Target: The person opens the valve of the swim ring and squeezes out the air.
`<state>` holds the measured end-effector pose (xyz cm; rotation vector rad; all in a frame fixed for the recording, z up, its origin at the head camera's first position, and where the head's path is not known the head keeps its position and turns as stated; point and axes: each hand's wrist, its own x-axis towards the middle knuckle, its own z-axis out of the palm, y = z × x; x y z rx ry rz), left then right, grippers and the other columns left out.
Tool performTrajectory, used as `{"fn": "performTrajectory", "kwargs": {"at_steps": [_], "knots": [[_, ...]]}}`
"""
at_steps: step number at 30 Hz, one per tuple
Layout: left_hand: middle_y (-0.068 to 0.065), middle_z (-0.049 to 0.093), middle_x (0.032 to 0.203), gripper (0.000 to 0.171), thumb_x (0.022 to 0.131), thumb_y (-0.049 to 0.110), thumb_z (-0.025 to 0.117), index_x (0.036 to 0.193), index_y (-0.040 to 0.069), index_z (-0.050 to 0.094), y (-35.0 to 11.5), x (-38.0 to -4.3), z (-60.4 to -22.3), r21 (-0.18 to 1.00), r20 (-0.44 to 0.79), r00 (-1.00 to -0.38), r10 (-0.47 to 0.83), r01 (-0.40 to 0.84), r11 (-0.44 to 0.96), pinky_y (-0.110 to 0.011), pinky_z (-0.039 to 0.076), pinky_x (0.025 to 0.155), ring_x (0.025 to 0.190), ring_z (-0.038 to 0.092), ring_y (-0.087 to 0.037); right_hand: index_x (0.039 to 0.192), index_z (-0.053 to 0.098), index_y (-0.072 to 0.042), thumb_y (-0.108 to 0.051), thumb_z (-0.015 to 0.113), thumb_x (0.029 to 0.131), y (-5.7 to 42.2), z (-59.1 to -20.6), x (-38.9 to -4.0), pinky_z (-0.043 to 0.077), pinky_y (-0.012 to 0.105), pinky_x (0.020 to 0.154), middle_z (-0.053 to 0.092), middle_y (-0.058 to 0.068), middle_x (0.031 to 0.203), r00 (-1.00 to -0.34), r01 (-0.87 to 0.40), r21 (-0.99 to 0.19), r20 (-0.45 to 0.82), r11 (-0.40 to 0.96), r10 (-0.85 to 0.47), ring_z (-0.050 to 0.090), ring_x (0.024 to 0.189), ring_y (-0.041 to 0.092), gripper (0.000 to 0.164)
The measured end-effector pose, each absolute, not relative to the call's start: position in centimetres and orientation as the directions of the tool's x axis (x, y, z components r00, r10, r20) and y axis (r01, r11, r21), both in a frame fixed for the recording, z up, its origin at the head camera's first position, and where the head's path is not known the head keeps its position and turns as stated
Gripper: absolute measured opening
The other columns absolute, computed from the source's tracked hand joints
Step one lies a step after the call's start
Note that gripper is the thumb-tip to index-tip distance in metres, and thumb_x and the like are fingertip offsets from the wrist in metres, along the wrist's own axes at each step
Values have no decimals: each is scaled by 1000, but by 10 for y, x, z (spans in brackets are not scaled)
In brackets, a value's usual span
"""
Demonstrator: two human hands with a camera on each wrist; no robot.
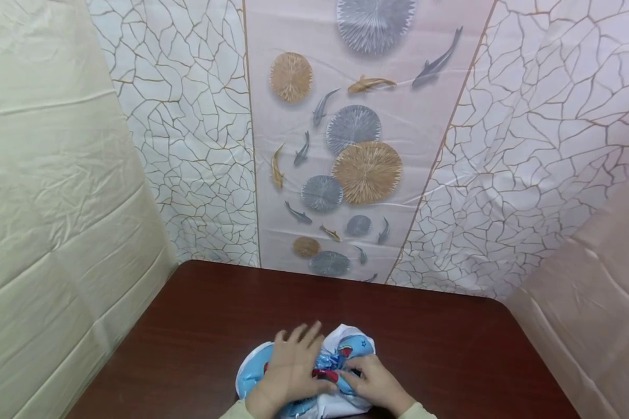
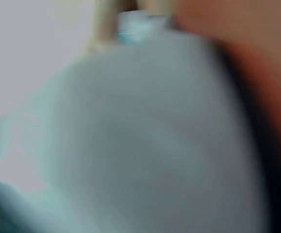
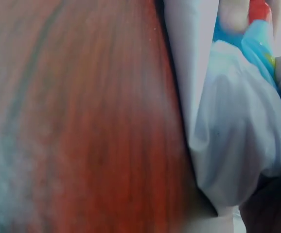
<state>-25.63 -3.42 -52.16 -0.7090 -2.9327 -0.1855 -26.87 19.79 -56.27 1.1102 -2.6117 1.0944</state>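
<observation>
A soft blue-and-white plastic inflatable (image 1: pixel 254 369) with red prints lies crumpled near the table's front edge; it looks like a limp swim ring. My left hand (image 1: pixel 290 369) lies over its left half, fingers straight and spread. My right hand (image 1: pixel 374 381) pinches a bunched part at its right side between thumb and fingers. In the right wrist view, white folds of the inflatable (image 3: pixel 237 121) hang below a blue and red part at the right hand's fingers (image 3: pixel 234 15). The left wrist view is blurred; a pale surface of the inflatable (image 2: pixel 155 131) fills most of it.
The dark red-brown table (image 1: pixel 440 337) has rounded far corners. Behind it hangs a patterned cloth (image 1: pixel 204 145) with fish and round leaf shapes. Cream cloth (image 1: pixel 47 203) closes the left side, and a pinkish cloth (image 1: pixel 592 273) the right.
</observation>
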Motion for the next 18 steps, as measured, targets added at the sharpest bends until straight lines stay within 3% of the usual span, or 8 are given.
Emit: {"fn": "performTrajectory", "kwargs": {"at_steps": [3,6,11,18], "knots": [[-12,20,166,130,58,97,56,153,10,41,-47,-246,-501,152,38,-974,224,227,962,-74,17,109,148,25,-41,64,48,-23,-19,68,97,198,-563,-268,33,14,46,36,-20,58,-767,-620,-595,321,512,-556,34,50,-9,39],[-21,21,163,140,50,97,62,153,4,40,-54,-241,-491,206,-49,-994,102,90,974,-79,14,105,145,25,-49,63,46,-22,-20,67,97,198,-561,-268,33,16,45,34,-19,58,-796,-584,-604,295,542,-528,33,49,-7,41],[-25,40,153,143,48,99,59,148,-2,44,-58,-242,-504,204,-96,-978,185,163,965,-69,31,105,137,41,-46,62,45,-21,-21,67,97,196,-560,-268,32,16,45,34,-19,57,-800,-579,-605,294,546,-523,33,49,-7,42],[-23,37,155,140,56,92,67,152,-3,35,-62,-243,-514,321,-134,-926,354,297,899,-56,31,113,145,32,-40,62,44,-23,-21,69,96,195,-563,-267,31,13,44,33,-21,58,-774,-617,-590,335,521,-537,33,50,-9,42]]}}
